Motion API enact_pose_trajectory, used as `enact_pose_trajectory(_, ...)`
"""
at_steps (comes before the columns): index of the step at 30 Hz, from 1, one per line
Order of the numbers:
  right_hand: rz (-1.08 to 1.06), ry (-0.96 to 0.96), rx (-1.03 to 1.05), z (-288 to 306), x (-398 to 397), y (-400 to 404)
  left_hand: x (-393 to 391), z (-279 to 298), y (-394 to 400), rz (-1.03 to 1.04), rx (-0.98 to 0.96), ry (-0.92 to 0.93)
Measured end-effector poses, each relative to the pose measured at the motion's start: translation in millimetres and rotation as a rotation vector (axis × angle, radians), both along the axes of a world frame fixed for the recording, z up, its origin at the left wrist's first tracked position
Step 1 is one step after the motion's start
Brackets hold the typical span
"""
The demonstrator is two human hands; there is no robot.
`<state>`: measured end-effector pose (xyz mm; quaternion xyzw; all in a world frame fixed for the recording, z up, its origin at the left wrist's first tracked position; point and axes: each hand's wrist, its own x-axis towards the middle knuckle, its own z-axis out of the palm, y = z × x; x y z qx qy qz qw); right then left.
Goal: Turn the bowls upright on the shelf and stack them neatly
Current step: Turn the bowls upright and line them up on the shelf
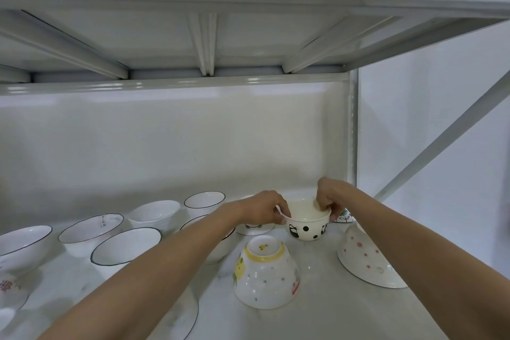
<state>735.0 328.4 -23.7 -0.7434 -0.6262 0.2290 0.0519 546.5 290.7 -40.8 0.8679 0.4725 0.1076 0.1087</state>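
A white bowl with black dots and panda figures [307, 229] stands upright near the back right of the shelf [325, 309]. My left hand [262, 207] pinches its left rim and my right hand [329, 196] pinches its right rim. In front of it a bowl with a yellow foot ring and dots [266, 276] lies upside down. A bowl with pink flowers [364, 259] lies upside down at the right, partly behind my right forearm. Another small bowl [255, 228] sits behind my left hand, mostly hidden.
Several upright white bowls with dark rims [125, 246] stand on the left half of the shelf, one [204, 200] at the back. A patterned bowl [343, 215] peeks out behind my right hand. The upper shelf [207, 44] hangs overhead, and an upright post [353, 130] closes the right side.
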Motion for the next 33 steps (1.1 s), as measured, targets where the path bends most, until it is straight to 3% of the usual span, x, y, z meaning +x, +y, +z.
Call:
enact_pose_trajectory(3, 0.027, -0.012, 0.059, 3, -2, -2, -10, 11, -2, 0.01, -0.019, -0.08)
enact_pose_trajectory(6, 0.09, -0.148, 0.346, 10, -8, -9, -27, 26, 2, 0.11, 0.138, -0.102)
enact_pose_trajectory(9, 0.176, -0.205, 0.558, 17, -27, -9, -44, 34, 10, 0.332, 0.161, 0.03)
enact_pose_trajectory(12, 0.293, -0.104, 0.518, 17, -56, 4, -53, 30, 13, 0.512, 0.026, 0.157)
enact_pose_trajectory(15, 0.359, -0.072, 0.409, 12, -85, 10, -55, 20, 14, 0.596, -0.097, 0.115)
enact_pose_trajectory(22, 0.3, -0.111, 0.249, -8, -110, 19, -51, 17, 16, 0.58, -0.171, 0.19)
enact_pose_trajectory(26, 0.294, -0.071, 0.191, -17, -116, 23, -52, 12, 25, 0.595, -0.192, 0.136)
enact_pose_trajectory(33, 0.261, 0.025, 0.365, -16, -111, 22, -49, 12, 24, 0.661, -0.251, 0.008)
